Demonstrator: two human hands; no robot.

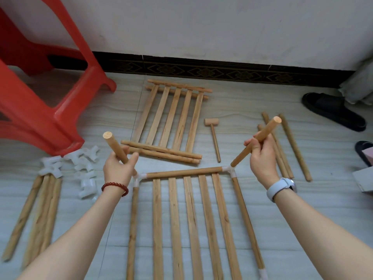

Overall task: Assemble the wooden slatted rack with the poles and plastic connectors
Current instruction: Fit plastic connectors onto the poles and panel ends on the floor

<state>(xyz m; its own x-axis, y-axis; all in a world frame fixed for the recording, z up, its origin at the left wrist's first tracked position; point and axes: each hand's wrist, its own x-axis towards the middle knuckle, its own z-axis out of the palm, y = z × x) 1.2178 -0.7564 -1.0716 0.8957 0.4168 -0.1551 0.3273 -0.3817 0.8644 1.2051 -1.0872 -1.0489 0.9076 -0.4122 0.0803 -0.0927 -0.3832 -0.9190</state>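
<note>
A wooden slatted panel [191, 219] lies on the floor in front of me, framed by poles joined at white plastic corner connectors [229, 171]. My left hand [119, 168] grips an upright pole [115, 146] that stands in the left corner connector [139, 178]. My right hand [262, 158] grips a second tilted pole [264, 131] whose lower end sits in the right corner connector. Another slatted panel [171, 120] lies farther away.
A small wooden mallet [213, 136] lies between the panels. Loose white connectors [80, 162] and several spare poles [38, 217] are at the left; more poles [292, 146] lie at the right. A red plastic stool [40, 81] stands at the left, black slippers [331, 110] at the right.
</note>
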